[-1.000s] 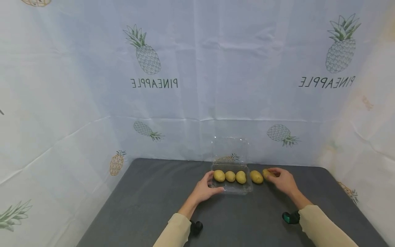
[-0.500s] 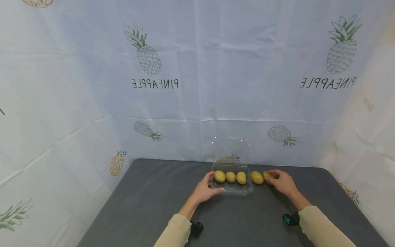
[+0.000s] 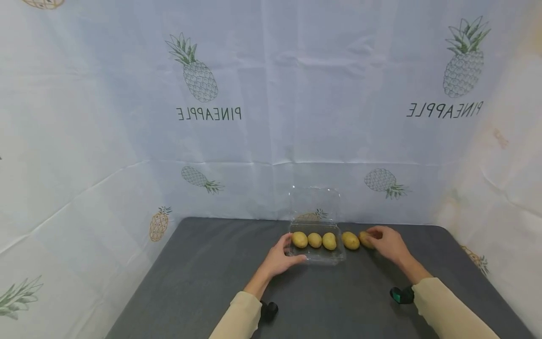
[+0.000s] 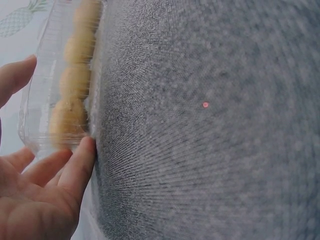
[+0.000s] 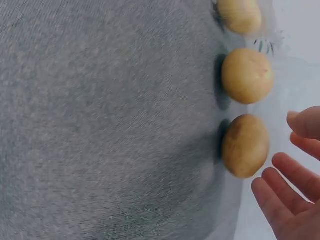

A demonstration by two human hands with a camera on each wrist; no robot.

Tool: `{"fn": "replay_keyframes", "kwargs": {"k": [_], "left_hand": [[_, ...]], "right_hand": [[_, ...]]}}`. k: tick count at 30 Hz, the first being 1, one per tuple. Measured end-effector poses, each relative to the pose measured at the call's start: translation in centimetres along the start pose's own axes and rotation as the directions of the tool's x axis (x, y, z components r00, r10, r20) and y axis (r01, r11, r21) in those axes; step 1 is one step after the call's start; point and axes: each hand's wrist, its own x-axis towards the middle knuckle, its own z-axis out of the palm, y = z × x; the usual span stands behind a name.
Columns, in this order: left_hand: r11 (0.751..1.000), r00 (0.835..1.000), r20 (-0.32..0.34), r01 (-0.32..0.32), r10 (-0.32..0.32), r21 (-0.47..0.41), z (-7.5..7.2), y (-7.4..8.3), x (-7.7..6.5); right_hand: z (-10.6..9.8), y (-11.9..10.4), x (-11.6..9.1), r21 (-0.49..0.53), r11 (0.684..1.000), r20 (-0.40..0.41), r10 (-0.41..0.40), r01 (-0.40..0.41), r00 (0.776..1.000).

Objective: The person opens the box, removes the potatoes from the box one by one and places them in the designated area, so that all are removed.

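Note:
A clear plastic clamshell box (image 3: 323, 260) stands with its lid raised at the back, and 3 potatoes (image 3: 314, 240) lie in a row inside it. My left hand (image 3: 277, 260) holds the box's left end, thumb at the front and fingers round the side. To the right of the box, on the table, lie a potato (image 3: 350, 240) and another potato (image 3: 366, 239) at the end of the row. Close beside that end potato is my right hand (image 3: 389, 244). In the right wrist view its fingers (image 5: 270, 200) are spread and apart from the potato.
The grey table (image 3: 203, 282) has a rounded back right corner. Hanging cloth (image 3: 262, 141) with pineapple prints stands behind and at both sides. A black wrist camera (image 3: 269, 310) sits under the left sleeve, another black wrist camera (image 3: 401, 295) beside the right one.
The end potato has come down onto the table beside its neighbour, and my right fingers have loosened from it. My left hand stays on the box. The head view has shifted slightly.

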Motion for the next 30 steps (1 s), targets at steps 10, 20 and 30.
{"fn": "replay_keyframes", "kwargs": {"k": [10,20,30], "left_hand": [[1.0,1.0,-0.003,0.002,-0.002,-0.003,0.1,-0.1,-0.2],[1.0,1.0,0.004,0.008,-0.008,0.006,-0.1,0.0,-0.1],[1.0,1.0,0.006,0.012,-0.012,0.004,-0.1,-0.1,0.2]], "right_hand": [[0.0,-2.6,-0.5,0.036,0.998,-0.017,-0.058,0.059,0.998],[0.6,-4.7,-0.4,0.07,0.991,-0.054,-0.11,0.114,0.992],[1.3,-6.3,-0.3,0.087,0.985,-0.055,-0.147,0.151,0.988]]}}
